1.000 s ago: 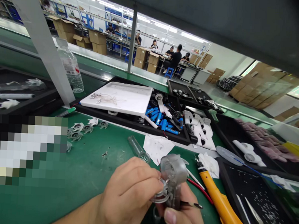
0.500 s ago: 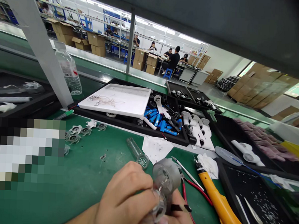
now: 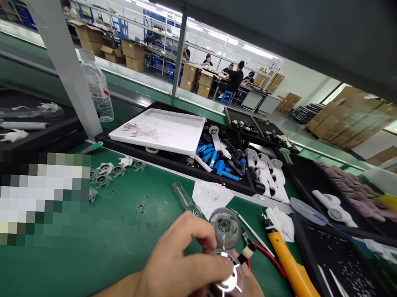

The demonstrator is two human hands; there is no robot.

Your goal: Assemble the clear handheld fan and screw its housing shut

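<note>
My left hand [image 3: 179, 267] wraps over a transparent plastic handheld fan body [image 3: 226, 227], its fingers on a round clear ring with a shiny centre [image 3: 226, 280]. My right hand [image 3: 254, 295] supports the body from behind and below, mostly hidden by it. A small black-handled tool [image 3: 247, 253] sticks out beside the body, and its grip is hidden. Just beyond the hands lies a transparent plastic tube with a fan wheel at its end [image 3: 185, 197], apart from both hands. Right of them rests a yellow-handled electric screwdriver [image 3: 295, 273].
The green bench mat [image 3: 79, 257] holds several small fan impellers [image 3: 106, 170], white paper [image 3: 212, 198] and red wires [image 3: 272, 258]. Beyond stand a black tray of blue cylinders [image 3: 218, 160] and white fans [image 3: 267, 174]. A steel post [image 3: 66, 62] rises left.
The fan body has turned in my hands, so its round face now points up toward me. The ring has shifted lower, and the small tool's tip has risen.
</note>
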